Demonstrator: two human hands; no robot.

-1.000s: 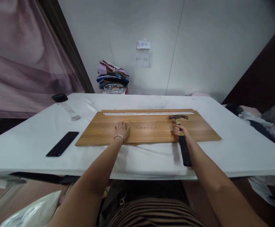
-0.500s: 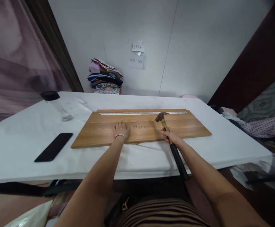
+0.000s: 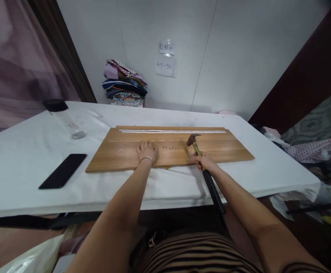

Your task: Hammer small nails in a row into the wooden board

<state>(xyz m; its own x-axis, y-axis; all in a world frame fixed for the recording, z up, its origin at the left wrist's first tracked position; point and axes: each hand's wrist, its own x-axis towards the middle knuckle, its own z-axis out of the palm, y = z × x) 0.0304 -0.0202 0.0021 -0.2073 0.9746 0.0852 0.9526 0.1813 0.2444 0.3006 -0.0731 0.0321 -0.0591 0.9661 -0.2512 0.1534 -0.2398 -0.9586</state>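
Note:
A wooden board (image 3: 114, 157) lies flat on the white-covered table, two white strips (image 3: 171, 131) running along its far side. My left hand (image 3: 147, 151) rests flat on the board, fingers spread. Just to its right, a row of several small nails (image 3: 172, 148) stands in the wood. My right hand (image 3: 204, 160) is wrapped round the yellow part of a claw hammer (image 3: 213, 191) with a black grip. The rusty hammer head is over the board near the right end of the nail row; whether it touches a nail I cannot tell.
A black phone (image 3: 63, 171) lies left of the board, with a clear bottle with a black lid (image 3: 68, 119) behind it. Folded clothes (image 3: 125, 83) are stacked by the wall, near paper notes (image 3: 165, 67). The table's near edge (image 3: 182, 204) runs below my forearms.
The view has tilted slightly, so the table and board sit a little higher. My left hand stays on the board, and my right hand keeps its hold on the hammer, which has barely moved.

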